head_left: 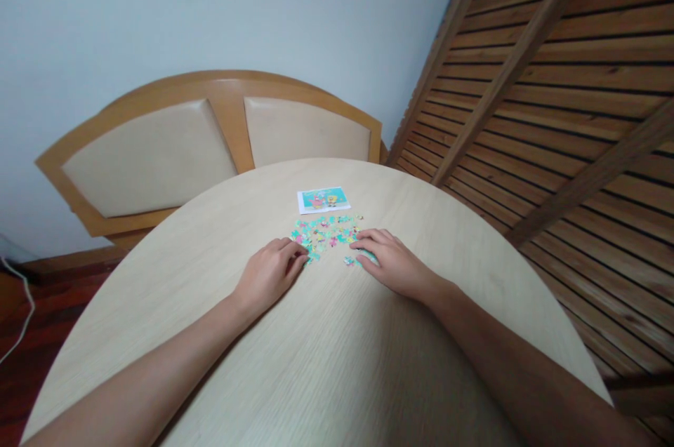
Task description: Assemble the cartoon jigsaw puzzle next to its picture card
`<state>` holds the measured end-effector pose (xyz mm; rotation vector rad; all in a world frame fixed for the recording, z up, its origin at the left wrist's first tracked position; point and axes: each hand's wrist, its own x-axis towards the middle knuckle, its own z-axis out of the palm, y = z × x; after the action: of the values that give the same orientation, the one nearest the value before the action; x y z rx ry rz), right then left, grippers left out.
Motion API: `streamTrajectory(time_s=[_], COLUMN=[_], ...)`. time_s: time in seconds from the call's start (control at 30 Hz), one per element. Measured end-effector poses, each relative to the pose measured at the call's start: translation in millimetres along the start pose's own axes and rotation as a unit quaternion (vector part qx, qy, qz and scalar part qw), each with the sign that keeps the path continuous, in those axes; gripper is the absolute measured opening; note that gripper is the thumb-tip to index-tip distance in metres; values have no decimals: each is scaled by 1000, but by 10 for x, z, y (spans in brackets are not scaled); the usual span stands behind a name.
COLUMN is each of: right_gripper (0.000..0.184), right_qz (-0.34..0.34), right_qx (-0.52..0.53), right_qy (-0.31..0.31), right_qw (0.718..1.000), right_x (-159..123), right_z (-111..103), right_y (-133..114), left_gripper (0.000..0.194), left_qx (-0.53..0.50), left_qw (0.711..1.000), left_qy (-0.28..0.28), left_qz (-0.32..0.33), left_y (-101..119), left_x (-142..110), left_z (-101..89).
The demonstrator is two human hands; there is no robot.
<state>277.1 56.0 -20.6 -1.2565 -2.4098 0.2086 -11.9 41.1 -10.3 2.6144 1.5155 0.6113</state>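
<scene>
Loose jigsaw puzzle pieces (pixel 333 241), mostly turquoise with some pink and yellow, lie scattered on the round table (pixel 295 356). At their left edge is my left hand (pixel 272 270), its thumb and forefinger drawn together beside several pieces. Whatever those fingertips may hold is too small to see. My right hand (pixel 392 261) rests at the right edge of the pieces with fingers apart. Some turquoise pieces show between its thumb and fingers. Just behind the pieces lies a picture card (pixel 323 200) with a pink and a yellow cartoon figure on turquoise.
Beyond the table's far edge stands a wooden bench back (pixel 229 85) with cream padded panels, against a pale wall (pixel 210 5). A slatted wooden partition (pixel 552 96) rises on the right. A white cable (pixel 27 299) hangs at the far left.
</scene>
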Motion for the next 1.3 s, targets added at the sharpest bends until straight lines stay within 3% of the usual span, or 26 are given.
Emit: streamTrajectory(time_s=[0.13,0.27,0.37,0.5,0.87,1.0,1.3], right_gripper=[30,24,27,22,42,39,62], right_qz=[1,7,3,-65,-74,-109,-98], right_qx=[12,5,-21,-13,-29,-7,11], right_qy=[37,67,20,-63,-50,-50,-62], right_qw=[999,998,1000,996,996,993,993], right_x=[88,91,25,-58,-93,-101,-51], right_z=[95,-44,-209,-299,-57,-40,66], right_y=[-70,-89,-83,-145,-476,-507,-453], left_gripper=[26,25,27,27,37,40,49], left_qx=[5,45,77,88,32,25,20], left_qw=[1000,998,994,992,997,996,995], left_qy=[-15,-53,-78,-76,-11,-25,-51], left_qz=[-3,3,20,44,65,83,86], left_y=[122,257,348,420,336,353,301], left_x=[-53,-131,-203,-265,-169,-220,-212], left_z=[-79,-165,-181,-135,89,85,113])
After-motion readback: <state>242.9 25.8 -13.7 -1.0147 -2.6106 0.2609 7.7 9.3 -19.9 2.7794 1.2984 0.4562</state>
